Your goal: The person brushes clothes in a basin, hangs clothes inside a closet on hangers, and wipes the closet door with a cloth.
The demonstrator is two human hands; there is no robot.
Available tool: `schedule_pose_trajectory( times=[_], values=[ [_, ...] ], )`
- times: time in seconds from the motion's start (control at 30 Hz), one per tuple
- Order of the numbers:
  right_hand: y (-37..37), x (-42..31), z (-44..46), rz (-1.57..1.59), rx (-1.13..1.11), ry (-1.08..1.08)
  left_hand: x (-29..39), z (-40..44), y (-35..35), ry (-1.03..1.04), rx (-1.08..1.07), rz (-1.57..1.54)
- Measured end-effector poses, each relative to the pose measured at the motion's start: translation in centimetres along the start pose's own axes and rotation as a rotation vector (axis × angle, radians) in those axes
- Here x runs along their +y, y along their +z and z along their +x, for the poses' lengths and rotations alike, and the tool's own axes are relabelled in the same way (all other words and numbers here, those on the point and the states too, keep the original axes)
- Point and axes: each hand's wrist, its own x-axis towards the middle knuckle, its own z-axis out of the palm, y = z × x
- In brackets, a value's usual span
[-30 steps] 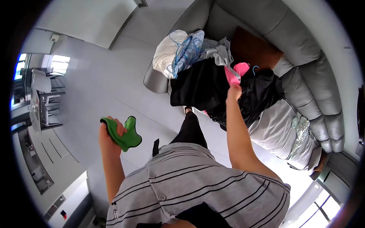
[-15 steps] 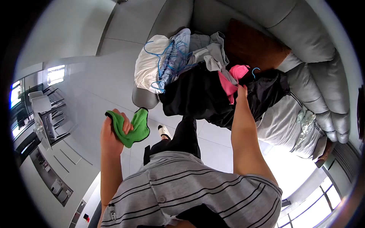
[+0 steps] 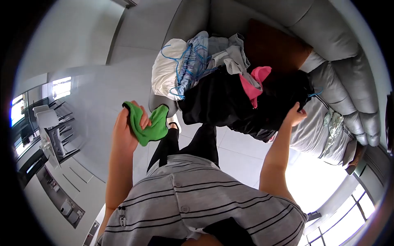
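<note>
A green cloth with dark edging [image 3: 152,126] hangs from my left hand [image 3: 130,125], whose fingers are wrapped round it, well away from the sofa. My right hand [image 3: 294,115] is closed at the edge of a black garment [image 3: 283,92] on the right of the clothes pile. The tip of a blue hanger [image 3: 316,93] sticks out just above that hand. To its left, a pink cloth [image 3: 251,89] lies across the dark clothes. More black fabric [image 3: 213,100] spreads over the front of the pile.
On the grey sofa [image 3: 336,39] lie a white garment [image 3: 166,74], a blue checked garment [image 3: 199,51], grey clothes [image 3: 232,57] and a brown cushion [image 3: 275,47]. A striped cover [image 3: 310,133] drapes the right seat. Chairs [image 3: 47,117] stand far left.
My right hand has left the pink cloth and moved right to the black garment. The blue hanger hook has shifted right with that garment. My left hand has risen slightly, still holding the green cloth.
</note>
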Motion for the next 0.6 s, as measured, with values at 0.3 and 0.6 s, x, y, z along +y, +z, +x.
schedule_pose_trajectory(
  times=[0.3, 0.6],
  values=[
    [-7.2, -7.9, -16.2, 0.614, -0.423, -0.161, 1.6, 5.3, -1.6, 0.013, -0.2, -0.048],
    [7.5, -2.1, -32.0, -0.149, -1.042, -0.255, 2.7, 5.8, -3.4, 0.033, -0.252, 0.062]
  ],
)
